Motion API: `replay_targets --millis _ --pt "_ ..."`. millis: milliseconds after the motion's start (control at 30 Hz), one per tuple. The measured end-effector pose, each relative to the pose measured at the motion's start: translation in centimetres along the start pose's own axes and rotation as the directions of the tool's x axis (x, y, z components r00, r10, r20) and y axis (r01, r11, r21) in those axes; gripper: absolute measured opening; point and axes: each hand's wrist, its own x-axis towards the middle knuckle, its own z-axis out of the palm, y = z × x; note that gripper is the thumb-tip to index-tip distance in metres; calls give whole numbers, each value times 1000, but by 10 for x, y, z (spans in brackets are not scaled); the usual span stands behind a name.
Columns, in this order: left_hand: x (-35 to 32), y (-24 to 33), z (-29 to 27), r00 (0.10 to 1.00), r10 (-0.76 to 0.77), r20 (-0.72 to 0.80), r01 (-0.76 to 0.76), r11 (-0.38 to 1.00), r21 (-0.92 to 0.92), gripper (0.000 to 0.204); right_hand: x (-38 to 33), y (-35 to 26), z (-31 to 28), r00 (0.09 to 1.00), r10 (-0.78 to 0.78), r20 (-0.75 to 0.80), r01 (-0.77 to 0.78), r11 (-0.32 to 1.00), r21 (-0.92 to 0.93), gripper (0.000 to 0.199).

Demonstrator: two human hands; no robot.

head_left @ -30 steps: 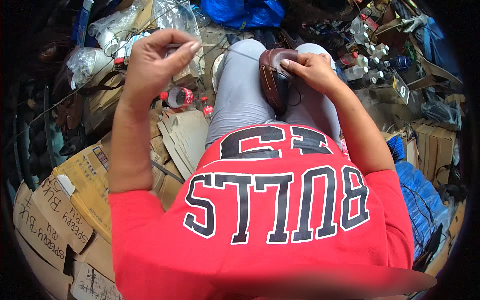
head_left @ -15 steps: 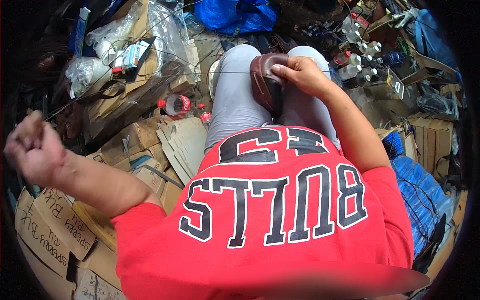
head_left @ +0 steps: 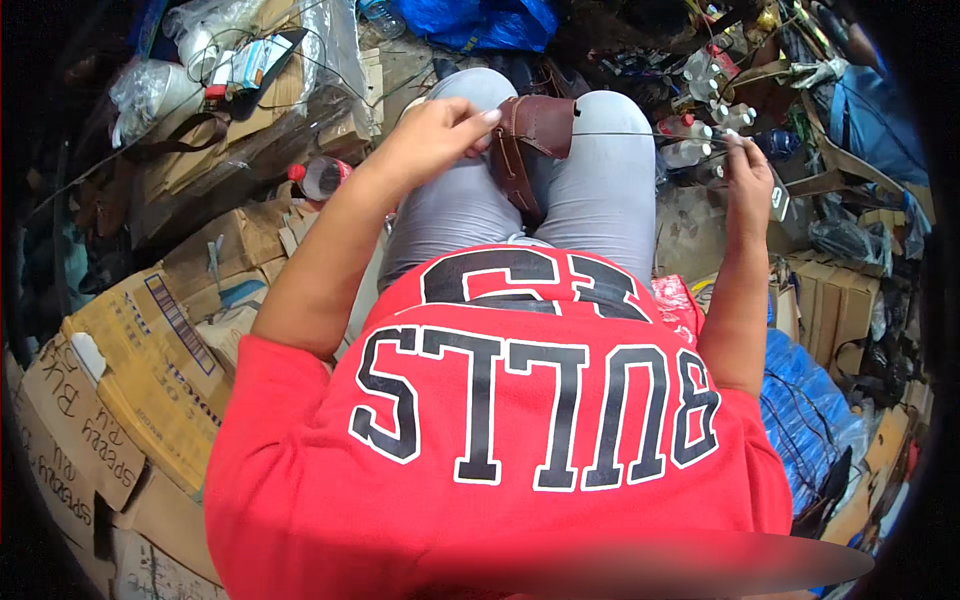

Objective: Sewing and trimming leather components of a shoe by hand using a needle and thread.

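A brown leather shoe [head_left: 537, 127], its lace or cord seam showing along the side, rests between my knees. My left hand [head_left: 440, 140] is at its left edge, thumb and fingers closed on the leather there. From the right side of the shoe a thin dark thread [head_left: 620, 134] runs taut, nearly level, out to my right. My right hand [head_left: 748, 175] pinches its far end, held out past my right knee. Whether a needle is in those fingertips is too small to tell.
Several bottles [head_left: 690, 150] stand just beyond my right hand. Flattened cardboard boxes [head_left: 150, 370] lie at the left, with a red-capped bottle [head_left: 322, 177] near my left forearm. Blue plastic sheeting [head_left: 810, 400] lies at the right, and a blue bag [head_left: 480, 22] sits ahead.
My left hand has come from far left to the shoe. My right hand has let go of the shoe and moved right with the thread, which earlier stretched left.
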Motion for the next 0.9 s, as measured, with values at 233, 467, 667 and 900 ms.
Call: replay_targets --millis 233,467,667,900 --pt "20 12 61 962 -66 263 240 661 -711 38 17 0 -77 979 165 -117 -13 630 776 16" --pt "41 5 79 932 59 357 329 270 -905 35 34 8 -136 952 163 -259 94 649 755 17" --pt "43 -4 74 927 112 359 334 194 -923 42 -4 -39 -43 995 -24 -102 50 963 265 44" --pt "36 -2 72 946 51 319 305 186 -934 37 -33 -35 85 843 -114 526 253 946 -202 12"
